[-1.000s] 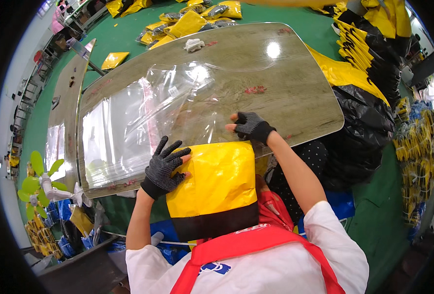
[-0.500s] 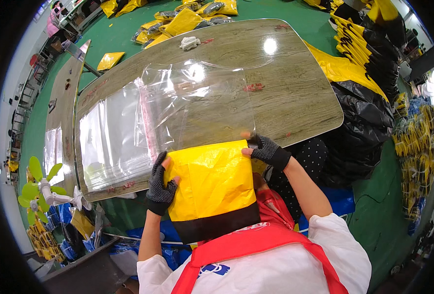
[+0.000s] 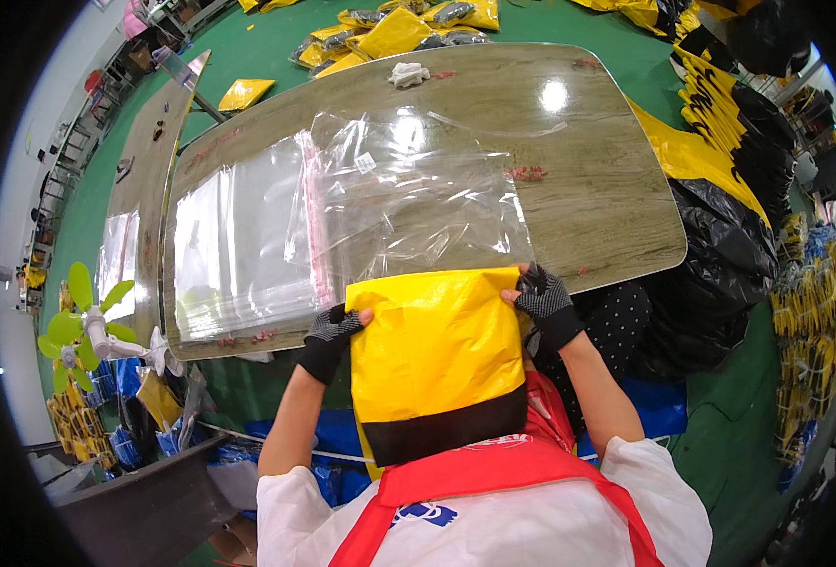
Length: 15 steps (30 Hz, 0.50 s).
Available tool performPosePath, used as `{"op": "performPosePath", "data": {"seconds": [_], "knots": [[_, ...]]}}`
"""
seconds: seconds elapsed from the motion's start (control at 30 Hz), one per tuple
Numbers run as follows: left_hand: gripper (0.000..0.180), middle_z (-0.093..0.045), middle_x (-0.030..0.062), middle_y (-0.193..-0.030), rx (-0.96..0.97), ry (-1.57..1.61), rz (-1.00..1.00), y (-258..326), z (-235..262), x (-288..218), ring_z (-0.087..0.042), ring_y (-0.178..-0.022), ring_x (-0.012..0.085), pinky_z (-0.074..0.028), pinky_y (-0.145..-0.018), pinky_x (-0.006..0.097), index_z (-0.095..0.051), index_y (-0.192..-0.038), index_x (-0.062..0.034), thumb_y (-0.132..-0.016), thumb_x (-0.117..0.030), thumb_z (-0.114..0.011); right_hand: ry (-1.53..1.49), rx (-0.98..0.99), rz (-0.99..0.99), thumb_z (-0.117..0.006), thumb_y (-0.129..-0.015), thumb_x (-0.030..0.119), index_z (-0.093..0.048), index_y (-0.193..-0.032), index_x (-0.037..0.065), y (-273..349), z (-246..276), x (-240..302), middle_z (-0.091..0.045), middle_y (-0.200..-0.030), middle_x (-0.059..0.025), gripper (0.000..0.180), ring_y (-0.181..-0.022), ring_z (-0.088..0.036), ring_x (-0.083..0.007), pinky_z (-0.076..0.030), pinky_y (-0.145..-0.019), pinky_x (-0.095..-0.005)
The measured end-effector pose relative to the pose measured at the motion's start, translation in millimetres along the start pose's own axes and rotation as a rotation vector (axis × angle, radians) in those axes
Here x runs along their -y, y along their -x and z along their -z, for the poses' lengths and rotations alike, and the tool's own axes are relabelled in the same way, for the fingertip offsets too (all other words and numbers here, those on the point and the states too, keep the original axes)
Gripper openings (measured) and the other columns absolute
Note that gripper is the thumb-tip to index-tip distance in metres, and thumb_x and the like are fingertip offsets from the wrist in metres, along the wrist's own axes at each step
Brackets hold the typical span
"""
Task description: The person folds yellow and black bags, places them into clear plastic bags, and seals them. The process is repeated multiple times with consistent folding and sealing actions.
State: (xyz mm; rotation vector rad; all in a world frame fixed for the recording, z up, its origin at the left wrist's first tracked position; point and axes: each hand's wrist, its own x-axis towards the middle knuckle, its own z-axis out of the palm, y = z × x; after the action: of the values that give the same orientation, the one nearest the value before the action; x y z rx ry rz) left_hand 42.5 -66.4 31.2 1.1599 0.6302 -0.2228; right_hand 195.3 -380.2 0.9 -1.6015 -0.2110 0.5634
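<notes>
- Over the near edge of the wooden table [image 3: 588, 180], one yellow bag [image 3: 437, 345] with a black band along its bottom is held up flat, between the person's chest and the table edge.
- Two gloved hands hold it: the left hand [image 3: 328, 335] at the bag's upper left corner, the right hand [image 3: 545, 300] at its upper right corner.
- On the table I count one loose clear plastic bag [image 3: 418, 203], crumpled and spread wide, and beside it to the left one flat stack of clear bags [image 3: 238, 246]; how many sheets are in the stack cannot be told.
- One small whitish rag [image 3: 409, 74] lies at the far edge of the table.
- A second table [image 3: 139, 180] stands to the left, and one green fan [image 3: 83, 321] sits low at the left.
- Yellow bags lie in heaps on the green floor [image 3: 276, 47] beyond the table, too many to count.
- A second ago both hands lay flat on the bag's top edge, palms down against the table; half a second ago they had slid out to its sides. Now the bag is raised slightly and its top edge stands clear.
- Left fingers [image 3: 342, 319] are closed, pinching the corner; right fingers [image 3: 529, 282] are curled shut over the other corner.
- Both forearms rise from the lower edge, elbows bent, angled outward from the red vest [image 3: 494, 472].
</notes>
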Motion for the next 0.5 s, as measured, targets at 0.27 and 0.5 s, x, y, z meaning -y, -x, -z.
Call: {"op": "performPosePath", "data": {"seconds": [0.27,0.5], "knots": [[0.045,-0.059,0.0079,-0.109,-0.157,0.111,-0.149,18.0,-45.7,39.0,-0.055,-0.099,0.0158,-0.044,-0.086,0.027,-0.049,-0.117,-0.0007,-0.079,-0.013,-0.070,0.063,-0.091,-0.006,-0.062,-0.086,0.019,-0.062,-0.096,-0.003,9.2,3.4,11.5,-0.065,-0.085,-0.0051,0.025,-0.077,-0.055,-0.0101,-0.044,-0.072,-0.0242],[0.066,-0.053,0.0091,-0.118,-0.122,0.282,-0.366,18.4,-51.9,25.1,-0.052,-0.108,0.0209,-0.043,-0.093,0.032,-0.035,-0.129,-0.0047,-0.074,-0.003,-0.070,0.115,-0.077,0.094,-0.062,-0.086,0.018,-0.061,-0.096,-0.002,-0.5,-3.6,22.7,-0.064,-0.085,-0.0037,0.022,-0.078,-0.055,-0.0101,-0.044,-0.073,-0.0238]]}}
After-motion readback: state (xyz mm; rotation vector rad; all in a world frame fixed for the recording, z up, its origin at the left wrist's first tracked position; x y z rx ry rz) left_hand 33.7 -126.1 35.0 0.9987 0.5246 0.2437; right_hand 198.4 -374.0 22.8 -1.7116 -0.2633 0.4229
